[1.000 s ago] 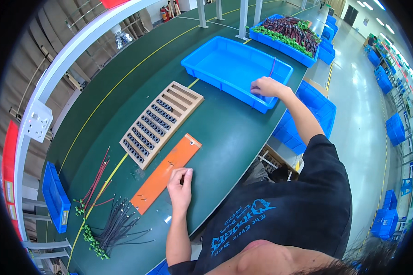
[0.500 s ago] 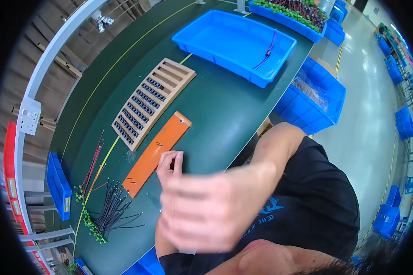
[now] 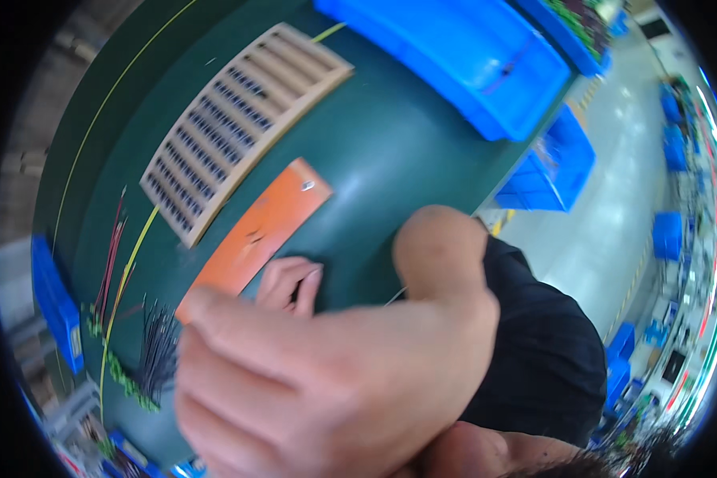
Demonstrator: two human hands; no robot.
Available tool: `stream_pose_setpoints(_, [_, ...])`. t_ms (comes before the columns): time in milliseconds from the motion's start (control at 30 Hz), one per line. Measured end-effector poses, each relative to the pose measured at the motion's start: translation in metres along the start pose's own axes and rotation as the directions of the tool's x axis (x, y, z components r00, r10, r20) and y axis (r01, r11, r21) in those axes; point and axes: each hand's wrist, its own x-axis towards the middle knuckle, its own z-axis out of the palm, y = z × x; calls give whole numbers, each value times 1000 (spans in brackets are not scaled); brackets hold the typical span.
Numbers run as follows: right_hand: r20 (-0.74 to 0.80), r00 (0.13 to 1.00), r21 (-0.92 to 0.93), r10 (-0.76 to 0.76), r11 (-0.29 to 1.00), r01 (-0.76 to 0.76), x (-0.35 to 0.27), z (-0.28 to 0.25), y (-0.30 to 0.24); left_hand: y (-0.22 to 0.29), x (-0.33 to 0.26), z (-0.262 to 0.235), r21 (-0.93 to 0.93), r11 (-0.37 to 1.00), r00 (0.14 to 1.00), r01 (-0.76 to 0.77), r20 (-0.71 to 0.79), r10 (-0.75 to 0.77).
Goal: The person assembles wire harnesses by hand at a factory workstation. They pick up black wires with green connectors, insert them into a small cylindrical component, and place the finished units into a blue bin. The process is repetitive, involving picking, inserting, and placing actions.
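Note:
My right hand [image 3: 319,374] is raised very close to the camera, blurred, with its fingers curled inward and the tips hidden. It covers much of the lower middle of the view. Behind it, my left hand [image 3: 289,284] is beside the long orange board [image 3: 251,239], thumb and fingers bent together; whatever they may hold does not show. The board has a few thin dark pins and a small metal piece at its far end. Beyond it lies a slotted wooden rack [image 3: 239,131], most slots filled with rows of small dark parts.
A bundle of black wires [image 3: 159,346] with green ends lies at the left, near some red wires [image 3: 111,263]. A large blue tray [image 3: 454,64] holding a wire stands far right on the green table [image 3: 374,151]. Blue bins [image 3: 554,159] stand beyond the table edge.
The whole view has shifted, and the rack and board appear further left. My right hand has come closer and looks larger. My left hand stays beside the orange board.

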Motion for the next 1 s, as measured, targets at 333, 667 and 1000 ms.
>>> stream_pose_setpoints(333, [-68, 984, 527, -162, 832, 173, 69, 36, 45, -8, -8, -21, -160, 982, 995, -97, -16, 96])
stream_pose_setpoints(667, [130, 974, 490, -187, 866, 101, 81, 66, 49, -13, -17, -4, -216, 970, 990, -114, -109, 92])
stream_pose_setpoints(1000, [451, 864, 335, 222, 856, -395, 54, 158, 155, -13, -16, -7, -163, 979, 992, -120, -66, 110])
